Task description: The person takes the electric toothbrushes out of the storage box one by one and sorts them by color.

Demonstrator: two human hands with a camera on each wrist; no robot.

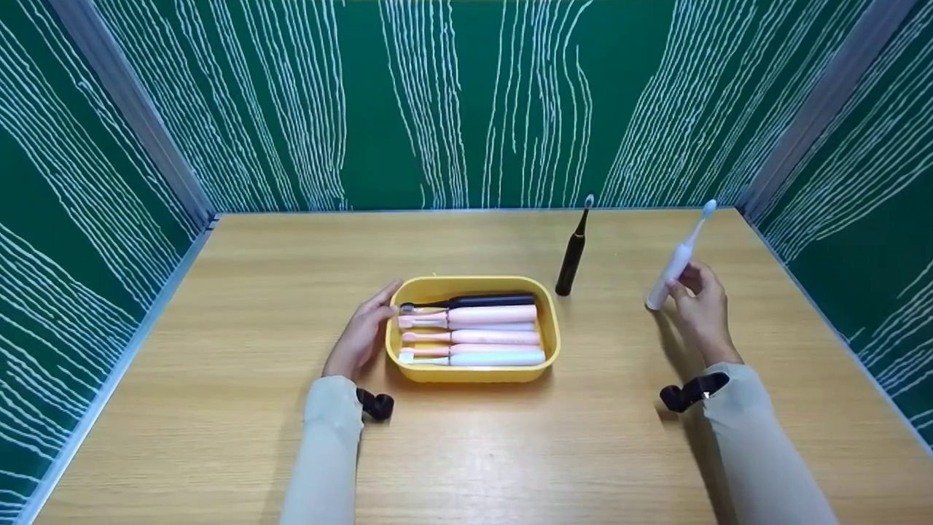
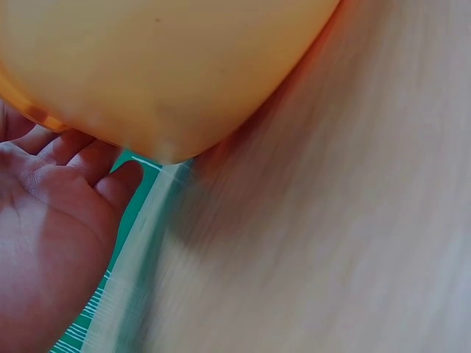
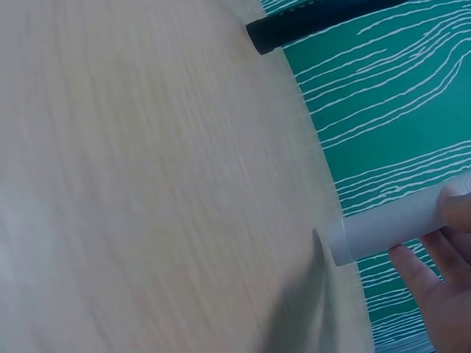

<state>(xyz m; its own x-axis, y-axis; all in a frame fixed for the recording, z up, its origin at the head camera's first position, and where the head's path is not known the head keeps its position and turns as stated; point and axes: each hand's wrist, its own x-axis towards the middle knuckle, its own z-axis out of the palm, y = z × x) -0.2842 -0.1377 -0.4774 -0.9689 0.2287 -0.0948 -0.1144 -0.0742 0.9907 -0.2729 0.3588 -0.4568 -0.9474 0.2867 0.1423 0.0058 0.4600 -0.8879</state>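
Note:
At the right, my right hand (image 1: pixel 701 310) pinches a white electric toothbrush (image 1: pixel 669 277) by its handle, fingers and thumb around it. Its brush head points up and leans right; the handle's base (image 3: pixel 346 243) is close to the tabletop. A black electric toothbrush (image 1: pixel 571 262) stands upright on its base, left of the white one. My left hand (image 1: pixel 361 332) holds the left end of a yellow plastic basket (image 1: pixel 474 374), thumb at the rim and fingers along its outer side. Inside lie several electric toothbrushes: a dark one (image 1: pixel 492 300) at the back, pink ones (image 1: pixel 496 337), and a pale one (image 1: pixel 499 359) in front.
The wooden tabletop (image 1: pixel 481 452) runs back to a green wall (image 1: pixel 481 109) with white wavy lines. Similar green panels rise along the left and right sides, with grey posts (image 1: pixel 809 106) at the corners. Each wrist wears a small black camera (image 1: pixel 692 392).

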